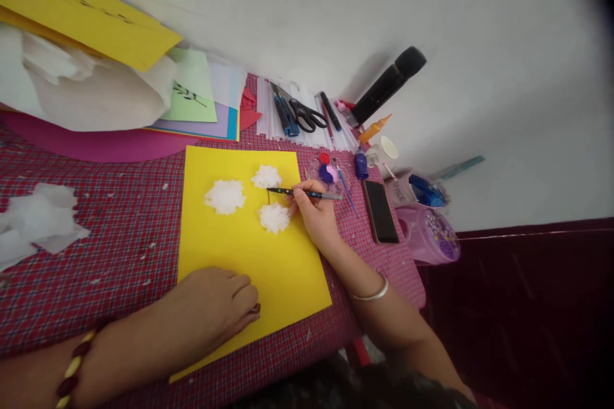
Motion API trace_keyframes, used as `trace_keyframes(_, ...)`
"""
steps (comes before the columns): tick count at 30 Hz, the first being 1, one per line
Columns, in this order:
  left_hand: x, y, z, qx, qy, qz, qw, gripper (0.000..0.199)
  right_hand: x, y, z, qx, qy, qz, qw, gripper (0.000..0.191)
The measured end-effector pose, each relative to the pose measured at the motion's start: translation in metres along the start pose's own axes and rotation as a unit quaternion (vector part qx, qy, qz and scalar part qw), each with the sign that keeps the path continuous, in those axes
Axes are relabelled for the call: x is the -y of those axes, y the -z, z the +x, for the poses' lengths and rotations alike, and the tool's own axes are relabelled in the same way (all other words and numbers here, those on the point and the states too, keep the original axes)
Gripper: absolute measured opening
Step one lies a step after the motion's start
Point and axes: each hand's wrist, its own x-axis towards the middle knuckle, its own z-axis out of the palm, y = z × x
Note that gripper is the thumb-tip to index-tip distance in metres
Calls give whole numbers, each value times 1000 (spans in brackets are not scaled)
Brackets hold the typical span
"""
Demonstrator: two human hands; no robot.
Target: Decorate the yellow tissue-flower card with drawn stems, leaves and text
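A yellow sheet of paper (240, 255) lies on the table, bearing three white ruffled paper flowers: one on the left (225, 197), one at the top (267, 176) and one lower right (274, 218). My right hand (316, 217) is closed around a black patterned pen (300, 193). Its tip is at the lower edge of the top flower, where a short dark line (269, 197) runs between the two right-hand flowers. My left hand (215, 300) rests on the lower part of the sheet with its fingers curled under; their undersides are hidden.
Scissors (307, 116), a blue cutter (285, 115) and markers lie on white strips at the back. Paints (329, 172), a thin brush (347, 192) and a phone (380, 212) are at right. Crumpled white paper (45, 217) lies left. Coloured sheets (192, 89) are stacked behind.
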Motion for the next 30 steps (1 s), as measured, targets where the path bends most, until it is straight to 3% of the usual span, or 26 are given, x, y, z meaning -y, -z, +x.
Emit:
trace_keyframes(15, 0, 6, 1, 20, 3, 3, 1000, 22, 1, 3, -1, -8, -28, 1, 1000, 13)
trace_keyframes(21, 2, -1, 0, -25, 8, 10, 1000, 26, 6, 6, -1, -29, -11, 38, 999, 15)
trace_keyframes(24, 4, -3, -2, -48, -2, 26, 999, 31, 14, 13, -18, -40, 32, 71, 996, 13)
trace_keyframes(27, 6, -3, -2, -51, -11, 24, 998, 34, 20, 20, -45, 11, 56, 54, 997, 15)
trace_keyframes(30, 7, -2, -3, -48, -26, 22, 998, 35, 18, 22, -69, 54, 35, 8, 998, 18)
